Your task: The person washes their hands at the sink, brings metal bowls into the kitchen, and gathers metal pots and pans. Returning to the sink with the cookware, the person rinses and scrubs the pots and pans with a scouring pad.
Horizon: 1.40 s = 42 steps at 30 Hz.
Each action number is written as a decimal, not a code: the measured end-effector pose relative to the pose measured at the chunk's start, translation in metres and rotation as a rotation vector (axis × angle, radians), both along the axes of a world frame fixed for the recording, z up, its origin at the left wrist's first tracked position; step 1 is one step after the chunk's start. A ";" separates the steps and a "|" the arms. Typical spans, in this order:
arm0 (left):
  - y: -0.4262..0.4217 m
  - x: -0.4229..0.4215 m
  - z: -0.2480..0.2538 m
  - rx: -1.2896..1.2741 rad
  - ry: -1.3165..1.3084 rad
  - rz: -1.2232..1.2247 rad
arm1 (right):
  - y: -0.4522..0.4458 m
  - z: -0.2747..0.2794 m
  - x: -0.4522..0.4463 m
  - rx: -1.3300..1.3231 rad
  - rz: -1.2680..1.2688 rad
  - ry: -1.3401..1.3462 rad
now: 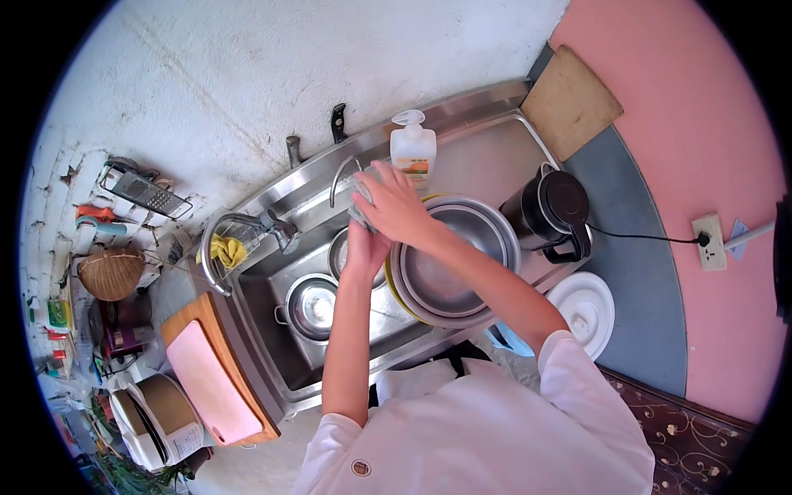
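Observation:
My two hands meet above the sink (pixel 272 351), in front of a white pump bottle (pixel 412 153). Between them is a crumpled grey pad (pixel 360 200); whether it is cloth or steel wool I cannot make out. Underneath it, my left hand (pixel 367 243) closes around the lower part. My right hand (pixel 398 205) presses on it from the right, fingers bent over the top. A small steel pot (pixel 312 307) sits in the basin, and another steel pot (pixel 338 252) is partly hidden behind my left hand. Nested steel bowls (pixel 450 309) stand under my right forearm.
A curved faucet (pixel 216 247) arches over the basin's left end, near a yellow cloth (pixel 227 250). At the right stands a black electric kettle (pixel 549 210), corded to a wall socket (pixel 709 242). A pink cutting board (pixel 213 384) lies left; a white lid (pixel 587 313) is right.

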<state>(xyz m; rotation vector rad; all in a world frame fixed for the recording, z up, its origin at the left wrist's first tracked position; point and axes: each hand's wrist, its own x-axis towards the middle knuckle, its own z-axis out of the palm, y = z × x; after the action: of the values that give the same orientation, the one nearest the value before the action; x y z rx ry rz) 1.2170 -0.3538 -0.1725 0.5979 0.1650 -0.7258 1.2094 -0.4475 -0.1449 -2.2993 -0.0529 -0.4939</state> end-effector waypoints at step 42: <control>-0.098 0.112 -0.010 0.180 -0.260 0.295 | -0.111 0.012 0.059 -0.565 -0.023 0.075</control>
<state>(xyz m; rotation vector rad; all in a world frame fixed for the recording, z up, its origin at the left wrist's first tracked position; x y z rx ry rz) 1.3288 -0.4516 -0.1823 0.8143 0.0748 -0.3449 1.2682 -0.5589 -0.1327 -2.8714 -0.1451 -0.4430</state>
